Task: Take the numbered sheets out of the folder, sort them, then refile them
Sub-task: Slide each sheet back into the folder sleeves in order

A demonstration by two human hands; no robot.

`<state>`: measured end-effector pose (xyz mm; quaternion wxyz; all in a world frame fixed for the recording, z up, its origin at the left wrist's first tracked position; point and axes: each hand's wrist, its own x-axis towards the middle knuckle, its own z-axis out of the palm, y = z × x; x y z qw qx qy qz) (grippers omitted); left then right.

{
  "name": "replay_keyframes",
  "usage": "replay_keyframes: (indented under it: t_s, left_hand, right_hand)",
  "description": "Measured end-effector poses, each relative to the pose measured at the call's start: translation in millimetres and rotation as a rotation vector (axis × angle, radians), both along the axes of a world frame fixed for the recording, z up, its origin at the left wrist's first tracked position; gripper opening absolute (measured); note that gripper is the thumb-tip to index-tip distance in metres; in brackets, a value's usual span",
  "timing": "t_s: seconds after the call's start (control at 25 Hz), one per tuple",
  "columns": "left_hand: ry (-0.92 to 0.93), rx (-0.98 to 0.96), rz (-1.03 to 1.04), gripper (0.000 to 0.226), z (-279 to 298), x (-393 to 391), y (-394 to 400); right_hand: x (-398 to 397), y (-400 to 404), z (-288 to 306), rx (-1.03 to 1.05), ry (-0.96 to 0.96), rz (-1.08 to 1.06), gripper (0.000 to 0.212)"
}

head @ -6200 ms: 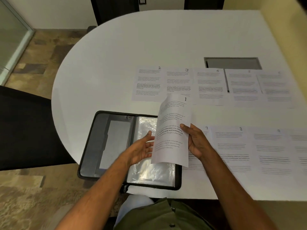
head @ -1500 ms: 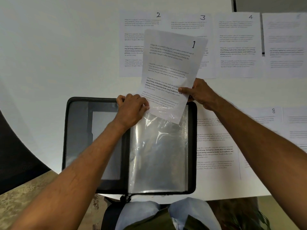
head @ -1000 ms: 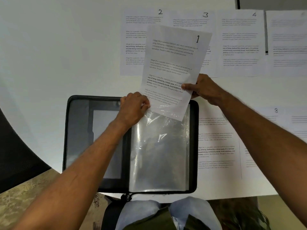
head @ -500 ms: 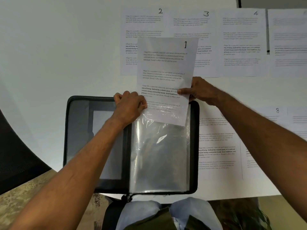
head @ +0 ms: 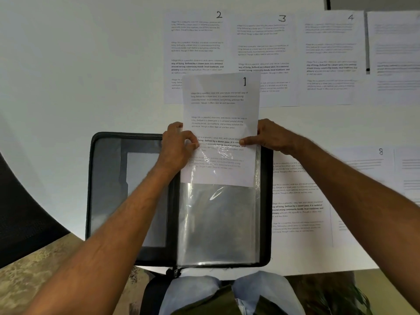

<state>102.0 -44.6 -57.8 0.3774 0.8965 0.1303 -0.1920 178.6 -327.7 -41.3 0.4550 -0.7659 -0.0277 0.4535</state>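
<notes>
- Sheet 1 [head: 220, 110] carries a handwritten "1" at its top right corner and four blocks of small print; one bold line reads "way of living. Defined by a slower pace"; its lower part sits inside the top clear plastic sleeve [head: 218, 223], its upper half sticking out past the folder's far edge.
- The left hand [head: 179, 146] pinches the sheet's left edge, thumb on top and fingers curled behind; it may also be holding the sleeve's mouth, though that is hard to tell.
- The right hand [head: 270, 138] pinches the right edge, thumb flat across the print, fingers hidden under the paper.
- The black zip folder [head: 109, 189] lies open on the white table [head: 68, 76], rounded corners, a grey inner pocket on its left half; the sleeve is glossy and crinkled with glare.
- Sheets numbered 2 [head: 196, 46], 3 [head: 263, 48] and 4 [head: 329, 53] lie flat in a row beyond; sheet 8 [head: 372, 160] lies right, partly hidden by the forearm; the sheets furthest right are blurred and cut off.
</notes>
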Motion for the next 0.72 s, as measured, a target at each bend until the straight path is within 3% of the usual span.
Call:
replay_keyframes:
  t_s: [0.16,0.32,0.72]
  left_hand:
    - [-0.077,-0.048,0.024,0.032,-5,-3,2]
    - [-0.068,-0.041,0.017,0.014,-15,-2,5]
    - [0.009,-0.098,0.039,0.005,-29,5,14]
  right_hand:
    - [2,3,6,-0.025,-0.016,-0.036,0.047]
    - [9,11,9,0.049,-0.038,-0.242,0.042]
    - [16,6,10,-0.121,-0.038,0.064,0.033]
